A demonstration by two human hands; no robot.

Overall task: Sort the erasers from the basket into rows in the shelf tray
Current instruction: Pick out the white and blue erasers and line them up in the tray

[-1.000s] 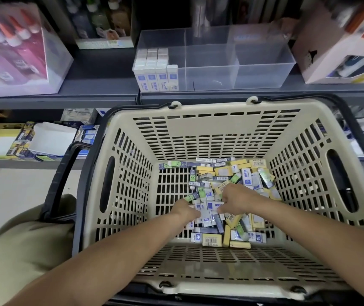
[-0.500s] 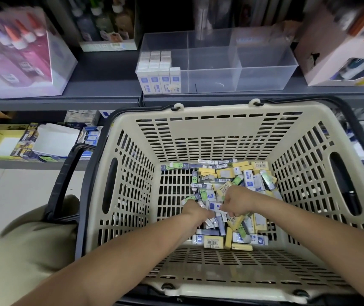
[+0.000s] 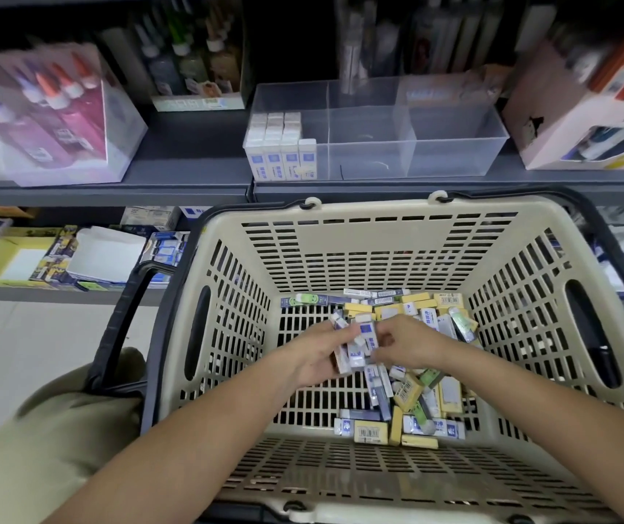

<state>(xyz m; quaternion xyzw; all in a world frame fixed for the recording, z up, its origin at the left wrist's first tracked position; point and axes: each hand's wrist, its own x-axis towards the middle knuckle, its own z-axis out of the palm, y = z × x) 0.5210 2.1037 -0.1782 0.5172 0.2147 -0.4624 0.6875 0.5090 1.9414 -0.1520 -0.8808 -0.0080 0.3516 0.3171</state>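
My left hand (image 3: 316, 359) is curled round a small clutch of white-and-blue sleeved erasers (image 3: 353, 347), held just above the floor of the basket (image 3: 378, 251). My right hand (image 3: 406, 342) has its fingers bent in against the right edge of that clutch, though I cannot tell whether it pinches one or merely squares them up. The heap (image 3: 420, 395) of remaining erasers lies jumbled on the basket bottom (yellow, green and blue sleeves all mixed), and the clear shelf tray (image 3: 454, 145) beyond holds standing rows (image 3: 284, 156) in its left compartment. I judge these to be light, firm little blocks with slick paper sleeves, apt to slide out of a stacked handful. I'd grip across the broad faces, press the stack flat, and carry few at a time.
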